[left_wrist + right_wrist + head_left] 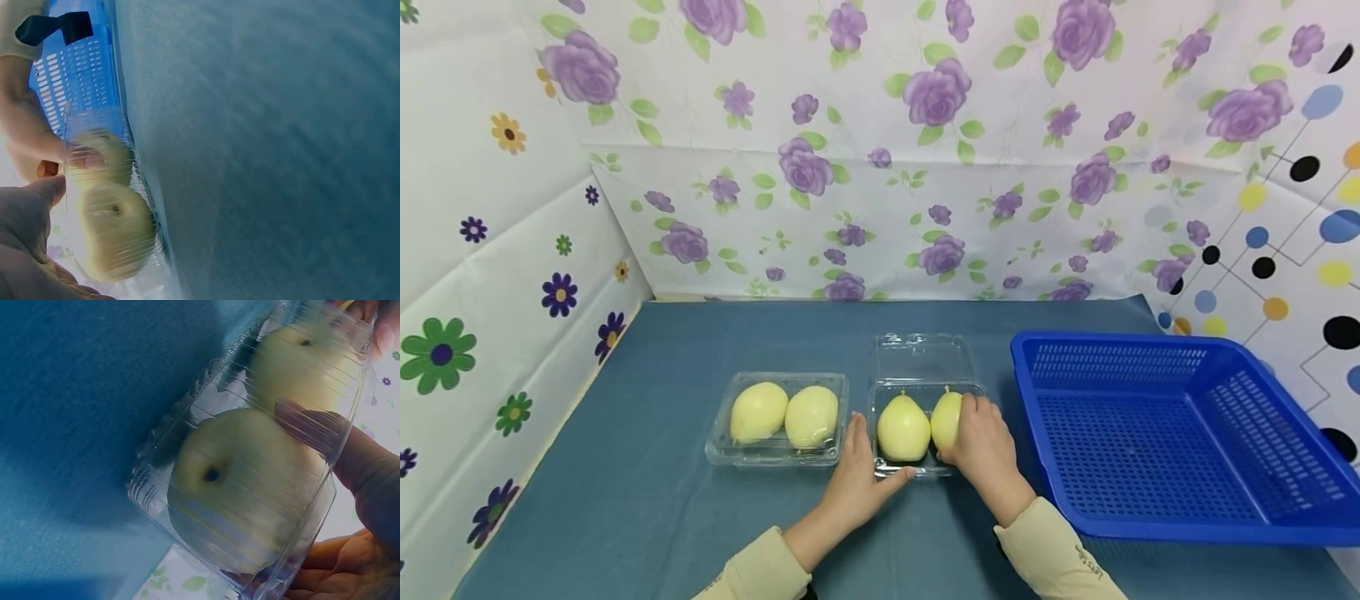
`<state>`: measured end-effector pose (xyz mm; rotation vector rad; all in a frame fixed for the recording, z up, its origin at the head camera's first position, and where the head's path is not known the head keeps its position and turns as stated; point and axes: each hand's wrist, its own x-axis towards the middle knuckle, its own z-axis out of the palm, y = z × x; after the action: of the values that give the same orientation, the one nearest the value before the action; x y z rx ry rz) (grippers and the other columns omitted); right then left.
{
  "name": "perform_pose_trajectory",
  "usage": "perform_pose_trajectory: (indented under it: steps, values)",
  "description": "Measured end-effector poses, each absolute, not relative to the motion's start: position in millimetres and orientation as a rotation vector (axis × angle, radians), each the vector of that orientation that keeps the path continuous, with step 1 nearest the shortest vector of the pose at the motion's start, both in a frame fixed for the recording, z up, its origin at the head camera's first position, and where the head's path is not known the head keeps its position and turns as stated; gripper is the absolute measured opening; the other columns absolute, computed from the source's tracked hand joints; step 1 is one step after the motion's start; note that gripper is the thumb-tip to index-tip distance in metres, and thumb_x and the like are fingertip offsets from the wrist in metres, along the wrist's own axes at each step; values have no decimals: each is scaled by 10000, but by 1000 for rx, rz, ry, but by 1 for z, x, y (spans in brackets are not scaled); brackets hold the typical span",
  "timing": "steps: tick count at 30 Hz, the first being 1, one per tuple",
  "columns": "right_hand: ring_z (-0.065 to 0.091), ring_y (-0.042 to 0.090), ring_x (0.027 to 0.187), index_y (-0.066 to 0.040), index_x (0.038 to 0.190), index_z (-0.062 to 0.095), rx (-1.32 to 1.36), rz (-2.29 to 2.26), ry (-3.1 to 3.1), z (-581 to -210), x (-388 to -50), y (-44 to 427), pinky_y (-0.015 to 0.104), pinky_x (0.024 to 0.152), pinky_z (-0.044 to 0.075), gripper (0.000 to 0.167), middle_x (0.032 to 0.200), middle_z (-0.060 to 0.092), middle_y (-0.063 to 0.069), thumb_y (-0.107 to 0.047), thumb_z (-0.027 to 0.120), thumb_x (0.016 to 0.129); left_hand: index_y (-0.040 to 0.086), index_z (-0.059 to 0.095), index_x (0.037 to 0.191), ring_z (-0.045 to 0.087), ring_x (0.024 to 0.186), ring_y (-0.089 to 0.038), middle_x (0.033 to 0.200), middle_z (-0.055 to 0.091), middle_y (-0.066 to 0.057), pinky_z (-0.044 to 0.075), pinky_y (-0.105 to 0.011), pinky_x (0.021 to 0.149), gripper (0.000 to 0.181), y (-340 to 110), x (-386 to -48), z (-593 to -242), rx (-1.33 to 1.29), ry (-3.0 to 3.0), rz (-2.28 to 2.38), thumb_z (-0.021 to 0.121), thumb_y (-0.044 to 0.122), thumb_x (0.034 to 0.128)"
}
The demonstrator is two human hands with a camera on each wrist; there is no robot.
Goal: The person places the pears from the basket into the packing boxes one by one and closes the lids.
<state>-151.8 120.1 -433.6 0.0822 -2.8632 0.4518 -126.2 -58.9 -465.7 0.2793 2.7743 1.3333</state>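
An open clear plastic clamshell box (934,472) lies on the table, its lid (921,358) folded back. Two yellow-green pears are in it, a left pear (903,429) and a right pear (945,419). My right hand (988,442) grips the right pear, with the thumb inside the box wall in the right wrist view. My left hand (856,483) rests against the box's left front corner, fingers straight along the side and thumb spread at the front edge. To the left, a lidded clear box (722,454) holds two more pears (760,412).
A blue perforated plastic basket (1138,529) stands to the right, close to the right forearm. The table wears a dark blue-green cloth (625,467). Flower-patterned sheets (880,217) hang behind and at the left, and a dotted one (1285,308) at the right.
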Motion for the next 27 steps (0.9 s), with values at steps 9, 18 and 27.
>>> perform_pose_trajectory:
  steps: [9, 18, 27]
  values:
    - [560, 409, 985, 163, 1236, 497, 54, 410, -2908, -436, -152, 117, 495, 804, 526, 914, 1079, 592, 278, -248, 934, 546, -174, 58, 1448, 163, 1390, -504, 1507, 51, -379, 302, -594, 1064, 1043, -61, -122, -466, 243, 2679, 1347, 694, 404, 857]
    - [541, 417, 1041, 165, 1280, 455, -5, 459, -3013, -426, -152, 116, 501, 813, 523, 957, 1154, 567, 288, -329, 908, 597, -185, 71, 1441, 173, 1380, -518, 1492, 73, -401, 293, -612, 1060, 1026, -62, -126, -468, 249, 2619, 1390, 691, 393, 862]
    - [570, 444, 1054, 125, 1229, 547, -79, 654, -3042, -408, -162, 118, 531, 812, 513, 857, 1169, 589, 298, -579, 704, 766, -199, 74, 1432, 164, 1372, -535, 1480, 83, -414, 253, -635, 1071, 985, -60, -137, -461, 245, 2620, 1482, 611, 438, 908]
